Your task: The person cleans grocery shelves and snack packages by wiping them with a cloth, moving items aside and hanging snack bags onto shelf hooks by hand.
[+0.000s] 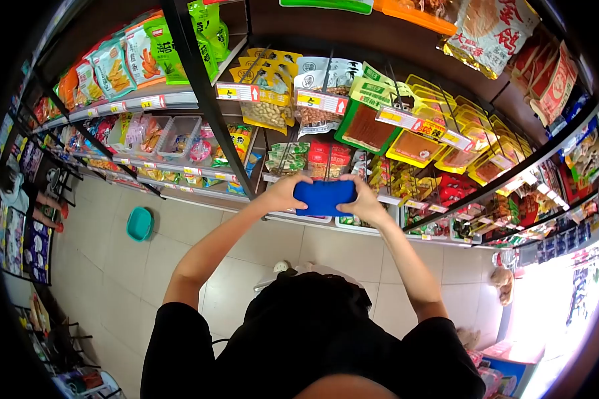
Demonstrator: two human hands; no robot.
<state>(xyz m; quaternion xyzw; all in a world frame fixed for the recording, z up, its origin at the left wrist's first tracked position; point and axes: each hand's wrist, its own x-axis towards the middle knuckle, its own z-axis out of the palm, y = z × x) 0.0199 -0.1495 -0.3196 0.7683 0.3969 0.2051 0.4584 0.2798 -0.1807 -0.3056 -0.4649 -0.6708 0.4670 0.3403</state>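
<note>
Out in front of the shelves, both hands hold a flat blue rectangular object (325, 198) lengthwise between them; its kind is unclear. My left hand (285, 193) grips the left end, thumb against the near face. At the right end, my right hand (364, 201) has its fingers along the top edge and its thumb below. Just beyond the object, red snack packets (328, 159) and green-and-white packets (287, 157) fill a lower shelf. Above these hang bags of nuts (325, 86) and a green-edged pack (373, 113).
Dark shelf posts (209, 93) rise at left, and price tags (323, 101) line the shelf edges. On the tiled floor (239, 292) sits a teal basin (140, 224). A small brown dog (502, 284) is by the bright doorway. Another person's leg (50, 211) shows at far left.
</note>
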